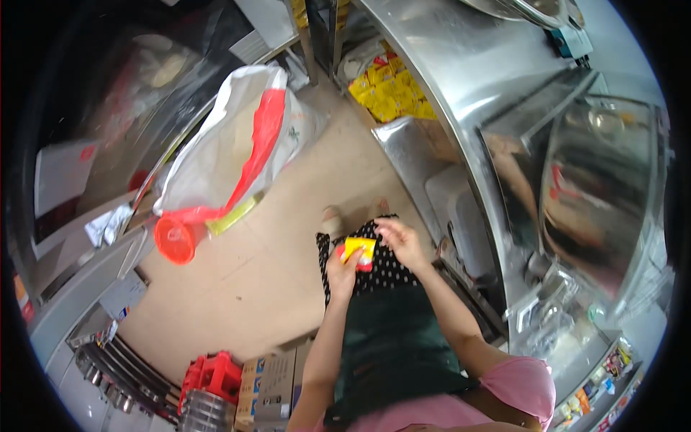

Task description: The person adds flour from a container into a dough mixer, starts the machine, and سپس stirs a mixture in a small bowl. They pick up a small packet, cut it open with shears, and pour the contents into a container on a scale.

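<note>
My left hand [341,271] is closed on a small yellow and red packet [359,250], held out in front of my dark apron [392,338]. Just right of the packet is my right hand [400,243], slightly apart from it. Its thumb and fingertips are drawn together in a pinch; whatever they may hold is too small to make out. Many similar yellow packets [392,90] lie heaped in a cardboard box under the steel counter.
A large white sack [241,137] with a red band stands open on the floor at left, beside an orange-red plastic tub [175,240]. The steel counter [446,43] runs along the right. Cardboard boxes [268,385] and a red plastic stool [212,376] are at lower left.
</note>
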A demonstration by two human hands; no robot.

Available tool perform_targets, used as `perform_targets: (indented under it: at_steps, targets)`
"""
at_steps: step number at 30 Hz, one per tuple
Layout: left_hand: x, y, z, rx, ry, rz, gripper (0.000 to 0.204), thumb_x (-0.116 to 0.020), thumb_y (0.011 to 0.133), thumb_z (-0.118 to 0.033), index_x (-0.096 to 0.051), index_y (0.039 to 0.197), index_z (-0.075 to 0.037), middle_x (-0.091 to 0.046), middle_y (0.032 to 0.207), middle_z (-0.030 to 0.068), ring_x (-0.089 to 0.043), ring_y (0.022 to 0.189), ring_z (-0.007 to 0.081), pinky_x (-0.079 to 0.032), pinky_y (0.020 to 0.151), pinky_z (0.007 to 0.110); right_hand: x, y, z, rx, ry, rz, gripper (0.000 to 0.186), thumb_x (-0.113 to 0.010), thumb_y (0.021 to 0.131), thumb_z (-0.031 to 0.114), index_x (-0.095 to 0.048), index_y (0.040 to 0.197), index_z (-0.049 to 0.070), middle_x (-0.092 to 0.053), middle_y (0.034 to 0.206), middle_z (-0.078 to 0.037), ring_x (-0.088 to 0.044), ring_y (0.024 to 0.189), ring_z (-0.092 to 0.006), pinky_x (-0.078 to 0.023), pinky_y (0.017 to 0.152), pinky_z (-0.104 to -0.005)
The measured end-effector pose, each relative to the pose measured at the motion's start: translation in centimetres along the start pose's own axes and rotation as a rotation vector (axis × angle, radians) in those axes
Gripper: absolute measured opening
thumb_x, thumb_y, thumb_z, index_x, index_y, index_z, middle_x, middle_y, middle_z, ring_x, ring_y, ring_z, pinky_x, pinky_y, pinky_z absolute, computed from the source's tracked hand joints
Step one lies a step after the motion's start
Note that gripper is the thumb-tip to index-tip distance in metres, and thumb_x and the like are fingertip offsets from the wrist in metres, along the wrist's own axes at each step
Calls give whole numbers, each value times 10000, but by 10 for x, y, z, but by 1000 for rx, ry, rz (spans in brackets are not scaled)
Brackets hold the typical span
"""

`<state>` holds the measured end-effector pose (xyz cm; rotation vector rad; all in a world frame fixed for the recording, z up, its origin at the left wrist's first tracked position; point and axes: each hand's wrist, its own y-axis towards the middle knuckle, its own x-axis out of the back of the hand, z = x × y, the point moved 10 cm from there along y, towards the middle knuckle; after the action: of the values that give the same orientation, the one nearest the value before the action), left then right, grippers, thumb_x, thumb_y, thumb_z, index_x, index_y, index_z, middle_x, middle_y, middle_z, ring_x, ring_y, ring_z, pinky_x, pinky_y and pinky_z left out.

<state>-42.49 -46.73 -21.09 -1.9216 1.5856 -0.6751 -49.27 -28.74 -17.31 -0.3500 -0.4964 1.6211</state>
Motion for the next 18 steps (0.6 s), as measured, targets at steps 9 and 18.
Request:
perform_targets:
  at_steps: [9,18]
  targets:
    - [-66,-111,-146,-106,-131,447,252,-666,935,-129,-606,1129,19,-679,981,45,-640,902,99,-526,792,261,46,-144,190,206,-319,-293,45,-686,831,-3,-663,860,-29,-630,801,-120,-619,693,-222,-483,635,-314]
    - [-130,-226,-171,-307,164,994,254,-633,946,-144,-575,1141,8,-663,981,66,-639,890,140,-516,817,299,75,-290,253,521,-614,-636,92,-709,767,8,-650,834,27,-583,833,-92,-617,691,-269,-511,640,-347]
